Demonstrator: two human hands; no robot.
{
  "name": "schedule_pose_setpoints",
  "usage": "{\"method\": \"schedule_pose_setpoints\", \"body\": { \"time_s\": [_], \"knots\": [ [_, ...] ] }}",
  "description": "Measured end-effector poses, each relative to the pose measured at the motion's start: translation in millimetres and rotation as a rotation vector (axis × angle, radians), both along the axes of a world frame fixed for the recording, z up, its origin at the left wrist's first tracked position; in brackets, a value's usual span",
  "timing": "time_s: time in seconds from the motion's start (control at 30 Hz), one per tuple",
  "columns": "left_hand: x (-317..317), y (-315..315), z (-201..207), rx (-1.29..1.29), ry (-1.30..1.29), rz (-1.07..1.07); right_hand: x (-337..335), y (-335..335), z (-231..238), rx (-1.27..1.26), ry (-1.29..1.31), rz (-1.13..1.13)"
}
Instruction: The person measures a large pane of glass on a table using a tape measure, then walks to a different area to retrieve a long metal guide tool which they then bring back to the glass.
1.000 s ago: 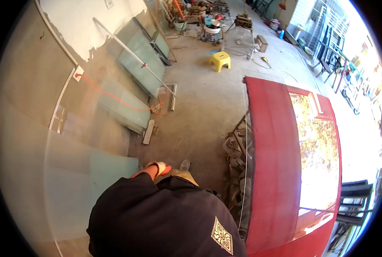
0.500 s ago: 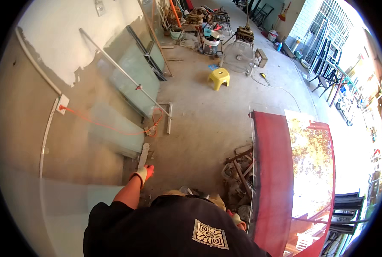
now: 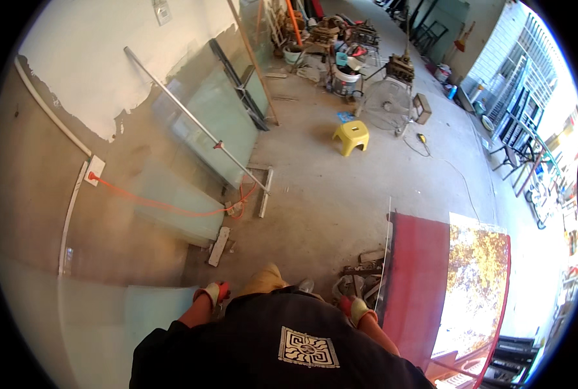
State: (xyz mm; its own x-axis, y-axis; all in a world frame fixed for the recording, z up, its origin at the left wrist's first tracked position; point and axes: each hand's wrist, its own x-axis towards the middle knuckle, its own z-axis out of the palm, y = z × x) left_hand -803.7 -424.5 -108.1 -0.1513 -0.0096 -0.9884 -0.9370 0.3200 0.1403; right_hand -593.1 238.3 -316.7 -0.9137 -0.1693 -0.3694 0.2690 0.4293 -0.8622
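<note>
My left hand (image 3: 215, 294), in a red and cream work glove, hangs beside my body with its fingers curled in. No object shows in it. It is nearest to a pale green glass sheet (image 3: 156, 306) leaning at the left wall. At my right side is my right hand (image 3: 355, 309), in a similar glove. Its fingers point away and downward, partly hidden, beside a heap of scrap pieces and plastic (image 3: 360, 282). Just right of that hand stands a large panel (image 3: 418, 272) with a red band, a clear edge and bright reflections of foliage.
More glass sheets (image 3: 217, 123) lean against the left wall, with a metal pole (image 3: 178, 104) slanting before them. An orange cord (image 3: 153, 204) runs from a wall socket. Ahead are a yellow stool (image 3: 352, 137), a fan (image 3: 385, 106), buckets (image 3: 346, 81) and a loose cable (image 3: 460, 175).
My left hand has drawn back toward my body. More of my right hand and forearm shows beside the panel. The view has shifted, so the stool and panel appear lower and farther right.
</note>
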Motion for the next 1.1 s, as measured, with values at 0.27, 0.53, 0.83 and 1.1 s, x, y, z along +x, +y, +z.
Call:
{"method": "schedule_pose_setpoints", "body": {
  "time_s": [0.27,0.53,0.83,1.1],
  "knots": [
    [-148,-11,-11,-0.047,0.177,0.097,-157,-20,126,-0.192,-0.41,-0.664],
    [-447,-107,-17,-0.015,0.656,0.344,-161,-88,189,0.555,-0.536,-0.41],
    [-725,-139,80,-0.346,1.213,0.515,-222,-167,217,0.399,-0.741,-0.607],
    [-761,-85,169,-0.15,1.289,0.709,-144,-175,159,0.479,-0.8,-0.534]
  ]
}}
